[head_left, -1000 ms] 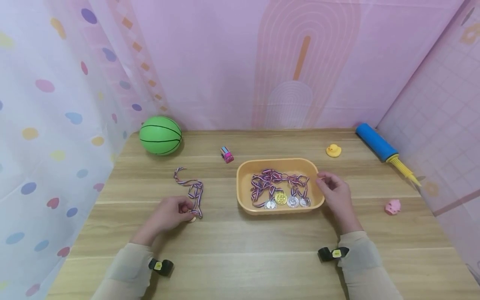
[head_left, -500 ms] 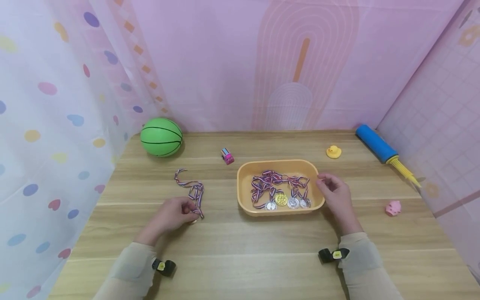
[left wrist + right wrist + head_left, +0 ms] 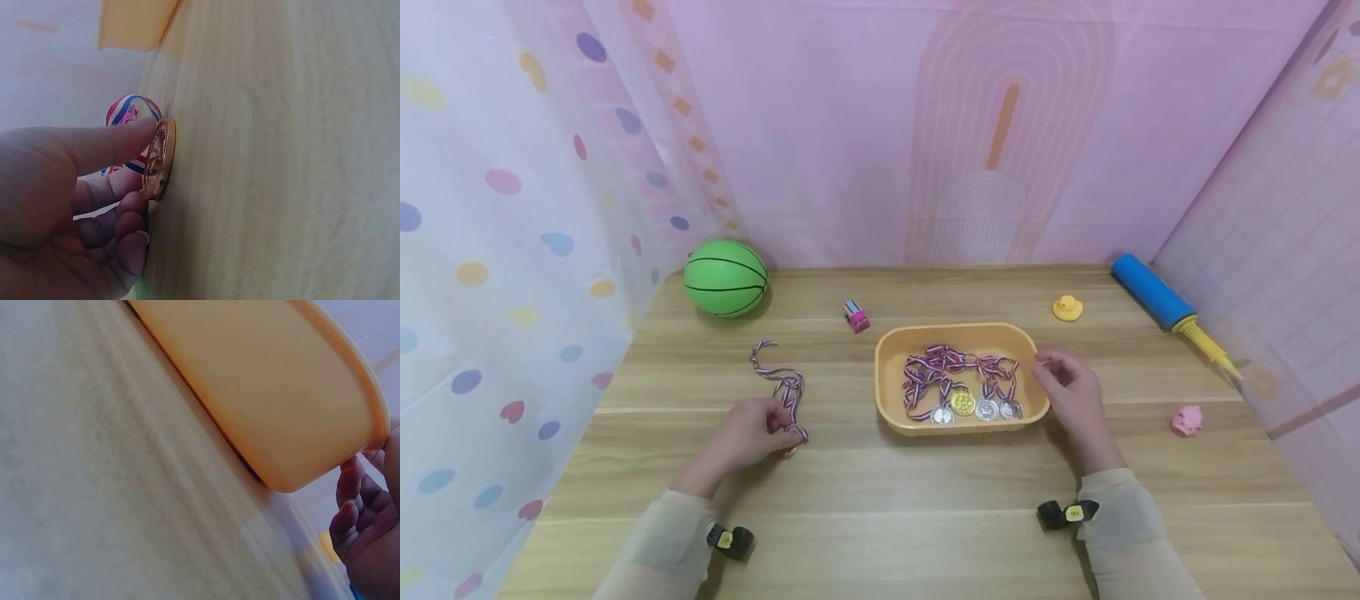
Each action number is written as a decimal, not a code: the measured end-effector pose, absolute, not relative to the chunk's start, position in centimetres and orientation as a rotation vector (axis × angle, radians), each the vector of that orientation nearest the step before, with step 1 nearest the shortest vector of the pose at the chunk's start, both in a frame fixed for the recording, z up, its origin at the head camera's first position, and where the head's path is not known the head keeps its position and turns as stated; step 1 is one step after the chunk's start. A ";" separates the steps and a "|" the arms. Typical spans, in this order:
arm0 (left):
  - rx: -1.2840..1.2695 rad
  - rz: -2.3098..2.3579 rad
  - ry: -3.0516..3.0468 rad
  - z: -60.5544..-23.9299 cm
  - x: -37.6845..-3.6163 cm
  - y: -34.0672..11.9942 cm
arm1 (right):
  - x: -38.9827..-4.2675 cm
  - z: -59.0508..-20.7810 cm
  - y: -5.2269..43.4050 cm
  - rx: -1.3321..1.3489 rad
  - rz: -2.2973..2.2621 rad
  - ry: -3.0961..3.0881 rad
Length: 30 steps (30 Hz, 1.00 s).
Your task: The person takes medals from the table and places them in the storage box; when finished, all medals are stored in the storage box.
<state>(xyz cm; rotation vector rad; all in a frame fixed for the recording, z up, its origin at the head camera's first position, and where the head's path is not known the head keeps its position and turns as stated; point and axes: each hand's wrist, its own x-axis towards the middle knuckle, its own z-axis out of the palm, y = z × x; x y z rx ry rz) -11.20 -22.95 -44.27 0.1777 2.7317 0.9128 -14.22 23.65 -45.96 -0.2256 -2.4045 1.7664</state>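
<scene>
In the head view my left hand [image 3: 747,435] is at the left, pinching a medal by its striped ribbon [image 3: 778,372]. The ribbon trails away from me across the table. The left wrist view shows the gold-coloured medal [image 3: 160,161] tilted on edge close to the wood, thumb and forefinger pinching it at its ribbon end. My right hand [image 3: 1072,402] grips the right end rim of an orange-yellow plastic basin [image 3: 887,417]. Inside lie silver medals [image 3: 987,409], a gold medal [image 3: 962,402] and tangled ribbons. In the right wrist view the basin's outer wall [image 3: 269,394] fills the upper middle.
Along the back of the wooden table [image 3: 880,517] are a green ball [image 3: 726,279], a small pink toy [image 3: 856,317], a yellow duck [image 3: 1067,308] and a blue hand pump [image 3: 1153,292]. A pink pig toy [image 3: 1187,421] sits beyond my right hand. Patterned curtains surround the table.
The left hand has shifted slightly right and towards me, drawing the medal and the near end of its ribbon along. The right hand has stayed at the basin's rim. The head view has tilted slightly.
</scene>
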 end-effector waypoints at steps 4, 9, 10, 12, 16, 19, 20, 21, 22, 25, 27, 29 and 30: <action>0.199 0.879 2.738 -44.2 -11.1 -23.0 | -14.1 -45.9 23.6 -0.197 1.770 -2.385; 0.237 0.845 2.753 -44.0 -10.8 -22.9 | -14.0 -45.7 23.5 -0.205 1.769 -2.376; 0.240 0.843 2.756 -44.0 -10.8 -22.9 | -14.1 -45.7 23.5 -0.203 1.771 -2.369; 0.268 0.839 2.761 -44.0 -10.8 -22.9 | -14.0 -45.7 23.5 -0.200 1.766 -2.370; 0.267 0.873 2.741 -44.0 -10.7 -22.9 | -14.0 -45.7 23.5 -0.190 1.764 -2.364; 0.254 0.912 2.716 -44.0 -10.7 -22.9 | -14.0 -45.7 23.5 -0.184 1.766 -2.363; 0.261 0.924 2.712 -43.9 -10.7 -22.9 | -14.0 -45.7 23.5 -0.179 1.768 -2.360; 0.268 0.943 2.705 -43.9 -10.6 -22.9 | -14.0 -45.7 23.5 -0.174 1.770 -2.358; 0.275 0.964 2.700 -43.9 -10.6 -22.9 | -14.0 -45.7 23.5 -0.170 1.772 -2.355; 0.299 1.042 2.688 -43.5 -10.6 -22.7 | -14.0 -45.8 23.5 -0.164 1.773 -2.349; 0.300 1.106 2.672 -43.1 -10.6 -22.6 | -14.0 -45.8 23.6 -0.163 1.775 -2.346; 0.299 1.160 2.658 -42.7 -10.6 -22.5 | -14.1 -45.8 23.6 -0.165 1.773 -2.347; 0.299 1.181 2.655 -42.5 -10.7 -22.4 | -14.1 -45.9 23.6 -0.167 1.772 -2.350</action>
